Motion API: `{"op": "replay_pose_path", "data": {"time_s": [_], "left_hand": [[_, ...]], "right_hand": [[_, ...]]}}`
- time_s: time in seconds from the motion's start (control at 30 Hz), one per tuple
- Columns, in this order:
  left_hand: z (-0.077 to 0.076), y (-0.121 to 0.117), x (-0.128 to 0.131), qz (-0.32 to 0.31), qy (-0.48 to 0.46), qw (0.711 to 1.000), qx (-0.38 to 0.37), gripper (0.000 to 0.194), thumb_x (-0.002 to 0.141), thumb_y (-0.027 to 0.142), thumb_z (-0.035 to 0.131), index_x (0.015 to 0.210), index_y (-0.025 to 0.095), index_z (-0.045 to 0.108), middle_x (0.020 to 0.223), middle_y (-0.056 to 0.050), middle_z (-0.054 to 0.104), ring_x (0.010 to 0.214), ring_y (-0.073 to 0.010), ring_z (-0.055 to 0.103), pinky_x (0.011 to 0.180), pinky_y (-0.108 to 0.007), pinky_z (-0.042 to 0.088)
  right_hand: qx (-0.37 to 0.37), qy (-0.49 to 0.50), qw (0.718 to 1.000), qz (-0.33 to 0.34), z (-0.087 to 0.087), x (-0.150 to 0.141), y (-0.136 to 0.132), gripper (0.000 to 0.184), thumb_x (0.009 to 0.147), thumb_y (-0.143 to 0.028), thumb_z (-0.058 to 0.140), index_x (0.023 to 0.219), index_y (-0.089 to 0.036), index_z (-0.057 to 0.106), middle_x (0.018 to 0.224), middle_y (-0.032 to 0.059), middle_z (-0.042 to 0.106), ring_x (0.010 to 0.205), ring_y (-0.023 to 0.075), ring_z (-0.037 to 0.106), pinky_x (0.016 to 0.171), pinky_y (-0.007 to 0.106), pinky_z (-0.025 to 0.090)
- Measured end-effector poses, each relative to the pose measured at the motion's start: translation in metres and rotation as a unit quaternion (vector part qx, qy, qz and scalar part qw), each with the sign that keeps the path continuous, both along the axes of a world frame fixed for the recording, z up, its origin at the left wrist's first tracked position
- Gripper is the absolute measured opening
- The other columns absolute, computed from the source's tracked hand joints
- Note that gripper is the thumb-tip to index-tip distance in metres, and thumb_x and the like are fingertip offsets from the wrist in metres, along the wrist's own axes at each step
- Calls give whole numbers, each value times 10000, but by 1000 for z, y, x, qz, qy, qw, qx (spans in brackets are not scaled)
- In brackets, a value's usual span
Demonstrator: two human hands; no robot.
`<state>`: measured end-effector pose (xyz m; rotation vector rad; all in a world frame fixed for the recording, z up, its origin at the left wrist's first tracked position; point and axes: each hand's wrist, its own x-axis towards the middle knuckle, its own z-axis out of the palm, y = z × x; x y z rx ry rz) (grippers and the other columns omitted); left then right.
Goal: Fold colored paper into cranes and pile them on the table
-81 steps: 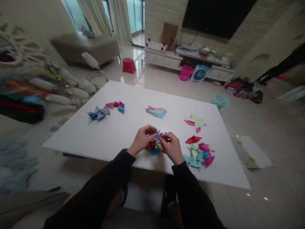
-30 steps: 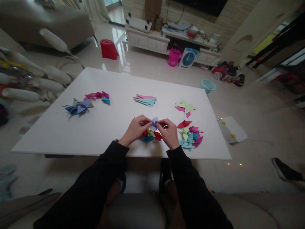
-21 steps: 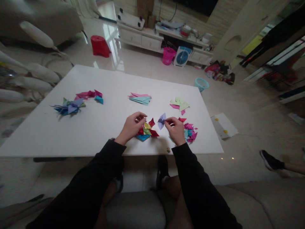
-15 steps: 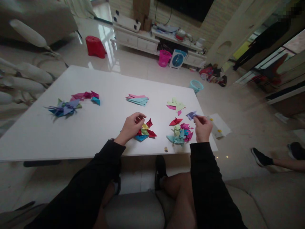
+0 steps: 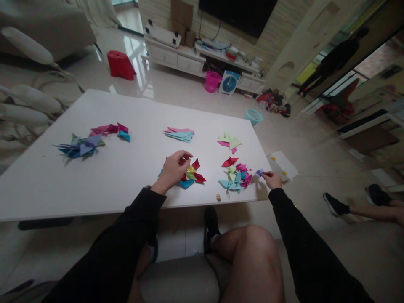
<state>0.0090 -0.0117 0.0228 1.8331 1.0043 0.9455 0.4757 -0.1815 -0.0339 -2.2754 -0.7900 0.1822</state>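
My right hand [image 5: 272, 179], at the table's right edge, pinches a small purple origami crane [image 5: 259, 173]. Just left of the crane lies a heap of folded paper cranes [image 5: 235, 179] in pale green, light blue and magenta, with a red crane [image 5: 229, 162] behind it. My left hand [image 5: 174, 167] hovers at or rests on a second pile of red, yellow, green and blue folded papers [image 5: 191, 174]. Its fingers are loosely curved and apart, with nothing seen in them; the hand hides part of that pile.
The white table [image 5: 132, 181] also bears pink and blue folded strips [image 5: 179, 134], green and magenta papers [image 5: 229, 141], and purple, blue and pink cranes [image 5: 82, 146] at left. A blue basket [image 5: 253, 116] stands on the floor beyond. Another person's legs [image 5: 366, 209] show at right.
The purple crane, earlier between both hands over the near pile, has gone right in my right hand, past the heap of cranes. My left hand let go and stays by the pile. The view shifted.
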Motion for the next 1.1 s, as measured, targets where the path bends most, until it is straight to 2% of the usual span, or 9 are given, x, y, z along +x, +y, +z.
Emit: {"op": "replay_pose_path", "data": {"time_s": [0.17,0.3,0.53,0.63,0.73,0.8,0.9,1.0,1.1], "left_hand": [[-1,0,0,-14,4,1000,-3,168,823,194,587,943,179,704,884,-42,710,732,-158,630,700,-301,525],[-1,0,-2,-16,2,1000,0,172,819,171,581,939,180,704,881,-40,714,732,-157,630,707,-300,525],[1,-3,-9,-22,-6,1000,6,160,831,137,573,918,186,699,874,-33,721,777,-164,658,734,-296,536],[1,-3,-13,-21,-4,1000,9,151,843,146,581,923,190,701,883,-35,727,799,-172,668,753,-306,540],[1,-2,-18,-9,4,1000,8,156,840,138,576,926,187,697,877,-33,725,796,-170,667,754,-302,536],[-1,0,-22,2,12,1000,4,165,834,134,575,937,189,693,867,-29,721,775,-167,659,739,-300,530],[-9,9,-34,32,23,999,-10,179,822,134,586,960,197,681,855,-22,713,734,-160,641,718,-297,519],[-24,30,-60,95,23,994,-47,213,789,120,599,983,192,649,856,-25,698,729,-157,639,708,-287,508],[-44,60,-102,217,-1,971,-103,258,728,132,644,979,180,606,915,-47,684,771,-163,629,739,-294,493]], "right_hand": [[-27,15,999,9,-17,-6,10,230,573,-365,782,641,-172,677,630,87,714,654,223,655,664,344,515],[-39,14,999,-1,-11,-15,5,185,562,-288,742,695,-178,673,618,55,697,619,213,652,653,340,513],[11,-11,999,29,46,-48,5,247,573,-279,717,804,-194,691,836,96,743,664,214,639,677,375,515],[92,6,991,99,76,-98,22,352,653,-410,747,941,-210,725,957,102,754,703,218,671,638,355,524],[126,41,975,178,92,-174,46,352,730,-456,750,981,-211,719,939,90,746,746,214,688,636,329,534],[147,62,962,222,88,-225,61,321,771,-453,719,969,-201,701,936,84,734,755,206,680,664,335,542],[131,71,943,297,66,-281,79,255,826,-405,664,967,-193,671,954,82,712,770,201,664,663,335,542],[97,45,913,394,43,-305,89,177,855,-334,626,958,-193,655,961,66,673,737,184,646,640,325,527],[93,12,901,423,30,-312,94,116,891,-282,580,924,-194,648,940,50,633,701,164,614,651,324,507]]}}
